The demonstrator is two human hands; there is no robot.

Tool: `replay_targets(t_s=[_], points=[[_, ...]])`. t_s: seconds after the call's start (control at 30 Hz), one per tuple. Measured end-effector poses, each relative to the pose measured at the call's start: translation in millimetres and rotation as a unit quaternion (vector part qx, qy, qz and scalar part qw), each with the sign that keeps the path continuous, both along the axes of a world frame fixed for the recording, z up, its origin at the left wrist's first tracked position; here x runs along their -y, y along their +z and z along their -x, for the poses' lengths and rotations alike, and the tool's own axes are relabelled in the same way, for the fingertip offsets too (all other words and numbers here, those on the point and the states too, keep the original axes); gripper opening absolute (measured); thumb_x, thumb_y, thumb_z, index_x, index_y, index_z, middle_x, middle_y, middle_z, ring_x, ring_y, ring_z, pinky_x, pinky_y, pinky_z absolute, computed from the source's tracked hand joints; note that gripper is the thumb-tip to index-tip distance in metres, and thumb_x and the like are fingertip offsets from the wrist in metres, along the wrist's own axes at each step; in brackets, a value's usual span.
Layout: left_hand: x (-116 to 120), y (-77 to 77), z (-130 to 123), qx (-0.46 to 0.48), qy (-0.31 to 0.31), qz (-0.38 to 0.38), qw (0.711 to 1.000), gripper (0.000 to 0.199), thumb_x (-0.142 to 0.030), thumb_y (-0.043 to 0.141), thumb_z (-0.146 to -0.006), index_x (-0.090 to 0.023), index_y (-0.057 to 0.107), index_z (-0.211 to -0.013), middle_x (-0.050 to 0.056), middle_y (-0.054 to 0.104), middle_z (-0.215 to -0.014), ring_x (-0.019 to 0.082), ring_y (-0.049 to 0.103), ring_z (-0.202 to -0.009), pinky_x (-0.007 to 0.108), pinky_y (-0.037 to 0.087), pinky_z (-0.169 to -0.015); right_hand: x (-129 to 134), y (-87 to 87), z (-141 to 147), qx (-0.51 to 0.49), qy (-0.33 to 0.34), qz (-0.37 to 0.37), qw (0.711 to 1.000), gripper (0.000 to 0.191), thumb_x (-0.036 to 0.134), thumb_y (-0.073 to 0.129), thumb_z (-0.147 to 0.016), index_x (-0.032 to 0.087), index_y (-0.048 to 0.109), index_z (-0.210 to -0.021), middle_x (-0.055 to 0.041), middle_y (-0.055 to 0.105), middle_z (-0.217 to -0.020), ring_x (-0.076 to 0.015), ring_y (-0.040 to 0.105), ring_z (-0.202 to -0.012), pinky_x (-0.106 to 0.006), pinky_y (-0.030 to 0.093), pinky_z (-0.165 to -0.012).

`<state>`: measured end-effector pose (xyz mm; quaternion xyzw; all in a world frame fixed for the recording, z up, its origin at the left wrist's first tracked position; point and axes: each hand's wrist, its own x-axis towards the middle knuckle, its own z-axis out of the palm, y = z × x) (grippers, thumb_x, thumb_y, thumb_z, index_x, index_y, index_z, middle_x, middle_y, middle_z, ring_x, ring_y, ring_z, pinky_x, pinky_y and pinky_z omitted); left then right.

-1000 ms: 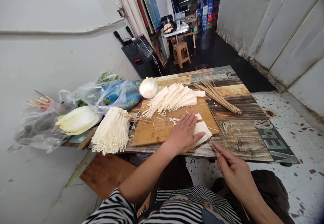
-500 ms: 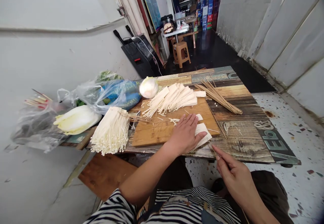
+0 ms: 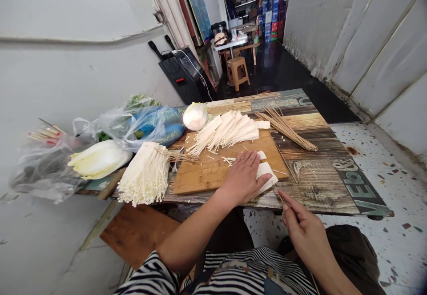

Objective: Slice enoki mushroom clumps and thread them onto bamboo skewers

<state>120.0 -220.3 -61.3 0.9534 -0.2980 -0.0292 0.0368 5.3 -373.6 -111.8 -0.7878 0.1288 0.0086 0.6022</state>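
Note:
My left hand (image 3: 243, 175) lies flat, fingers stretched out, pressing a bunch of enoki mushrooms (image 3: 266, 176) onto the wooden cutting board (image 3: 200, 177). The bunch's pale cut end shows to the right of my thumb, and the rest is mostly under the palm. In my right hand (image 3: 298, 228) a thin bamboo skewer (image 3: 277, 192) is pinched between thumb and fingers. Its upper part points at the cut end of the bunch; whether it has entered is too small to tell. Farther back on the board lies a row of flattened enoki pieces (image 3: 230, 128).
Skewered enoki (image 3: 145, 175) lie left of the board, beside a napa cabbage (image 3: 100, 158) and plastic bags (image 3: 125, 124). A round pale vegetable (image 3: 195, 116) sits behind the board. Loose bamboo skewers (image 3: 288, 128) lie at the table's right. A brown stool (image 3: 238, 70) stands beyond.
The view has shifted very slightly. Both hands keep nearly the same places, the left flat on the enoki and the right pinching the skewer.

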Motion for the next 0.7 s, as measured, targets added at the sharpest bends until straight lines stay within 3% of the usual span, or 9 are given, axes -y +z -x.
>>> replay_targets(t_s=[0.17, 0.5, 0.7], points=[[0.2, -0.3, -0.4, 0.001, 0.004, 0.002, 1.0, 0.07, -0.056, 0.013, -0.098, -0.007, 0.032, -0.144, 0.013, 0.029, -0.153, 0.023, 0.022, -0.143, 0.041, 0.012, -0.12, -1.9, 1.6, 0.2, -0.007, -0.003, -0.006, 1.0, 0.059, 0.047, 0.046, -0.086, 0.009, 0.059, -0.129, -0.0015, 0.057, -0.062, -0.0107, 0.041, -0.048, -0.023, 0.04, -0.047], [2.3, 0.5, -0.8, -0.006, 0.012, -0.004, 1.0, 0.071, -0.056, 0.013, -0.098, -0.005, 0.032, -0.144, 0.014, 0.029, -0.152, 0.024, 0.024, -0.143, 0.042, 0.013, -0.12, -3.5, 13.1, 1.4, 0.032, -0.009, 0.05, 0.998, 0.058, 0.048, 0.046, -0.083, 0.009, 0.065, -0.121, -0.0003, 0.048, -0.056, -0.0117, 0.04, -0.048, -0.022, 0.036, -0.043], [2.6, 1.1, -0.6, -0.009, 0.013, -0.004, 1.0, 0.07, -0.056, 0.015, -0.098, -0.005, 0.033, -0.144, 0.013, 0.029, -0.152, 0.024, 0.023, -0.143, 0.042, 0.014, -0.12, -2.6, 8.0, 0.3, -0.005, -0.006, 0.008, 1.0, 0.059, 0.046, 0.047, -0.083, 0.008, 0.062, -0.125, 0.0005, 0.049, -0.057, -0.0102, 0.036, -0.046, -0.022, 0.035, -0.043]])
